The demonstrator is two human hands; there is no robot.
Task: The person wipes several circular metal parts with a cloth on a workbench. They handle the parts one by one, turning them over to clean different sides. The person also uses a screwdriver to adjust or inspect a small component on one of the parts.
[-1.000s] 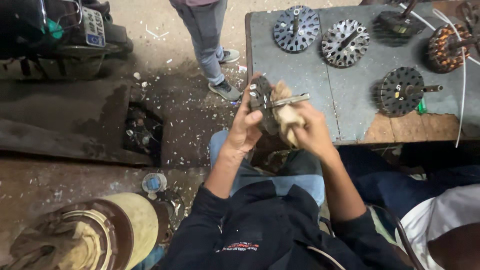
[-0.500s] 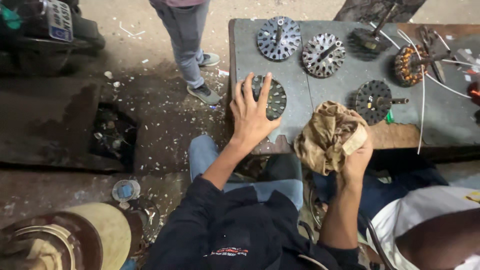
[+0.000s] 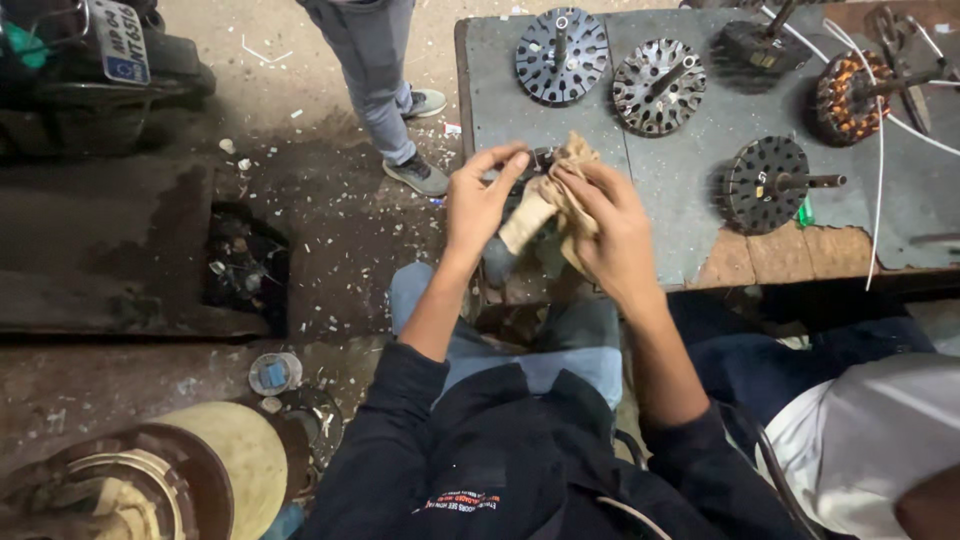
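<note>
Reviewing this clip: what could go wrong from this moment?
The left hand and right hand work a tan rag over a small dark part at the table edge; it might slip and fall. The rag could also snag the shaft of the nearby slotted disc.

A low workbench (image 3: 660, 200) with a grey, worn top stands on the dirt floor (image 3: 310, 190); along its near edge bare wood shows. On it lie several round slotted metal discs with shafts: one dark disc (image 3: 561, 55) near the far left corner, a paler disc (image 3: 659, 87) just right of it, and a black disc (image 3: 768, 184) near the front edge. Farther right sits a copper-wound coil (image 3: 850, 97). A dark part (image 3: 762, 42) lies at the far edge. Thin white wires (image 3: 880, 150) trail across the right side. A small green bit (image 3: 806, 213) lies beside the black disc.
</note>
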